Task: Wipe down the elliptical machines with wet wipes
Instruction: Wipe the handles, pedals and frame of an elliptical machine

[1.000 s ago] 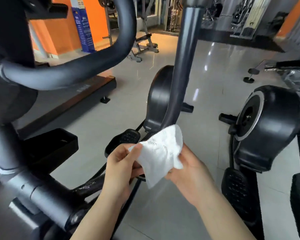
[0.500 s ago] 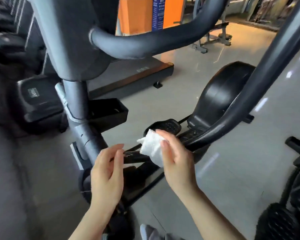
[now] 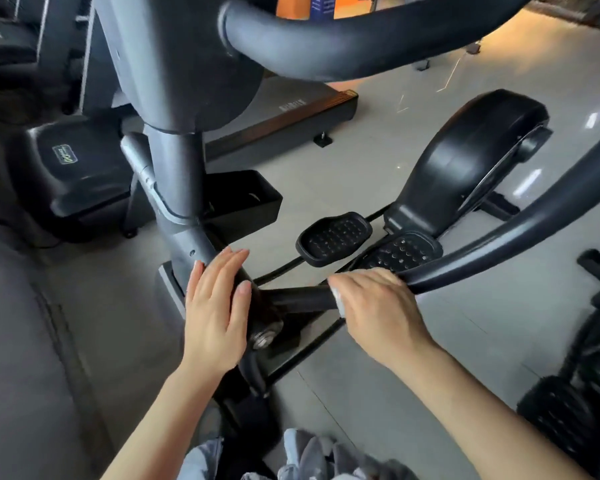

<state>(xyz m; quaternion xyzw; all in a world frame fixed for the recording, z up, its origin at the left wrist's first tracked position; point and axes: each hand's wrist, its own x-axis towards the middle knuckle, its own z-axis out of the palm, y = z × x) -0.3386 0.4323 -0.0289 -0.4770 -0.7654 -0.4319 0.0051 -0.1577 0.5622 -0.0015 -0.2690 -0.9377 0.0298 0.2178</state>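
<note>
Two bare hands are in my one head view, both low on the dark grey elliptical machine (image 3: 174, 98) in front of me. My left hand (image 3: 217, 306) lies flat with straight fingers on the thick grey column (image 3: 187, 244) just above the round pivot joint with its metal bolt (image 3: 264, 336); it holds nothing. My right hand (image 3: 374, 306) has its fingers curled over the black horizontal bar (image 3: 298, 297) that runs out from that joint, where the bar meets the long curved black arm (image 3: 499, 244) sweeping up to the right. The grip there is closed around the bar with the white wet wipe (image 3: 338, 299) under it; only a small white edge of the wipe shows at the fingertips, pressed against the bar.

Beyond the hands, two black studded foot pedals (image 3: 333, 237) sit side by side, touching nothing I hold, with the black rounded flywheel housing (image 3: 465, 161) rising behind them. A curved black handlebar (image 3: 343, 43) crosses the top of the view. A flat black platform with a wood-coloured edge (image 3: 291, 116) lies on the pale tiled floor (image 3: 378, 140) behind the column. At the right edge, part of a second black machine (image 3: 586, 393) is blurred. Grey fabric (image 3: 309, 455) shows at the bottom.
</note>
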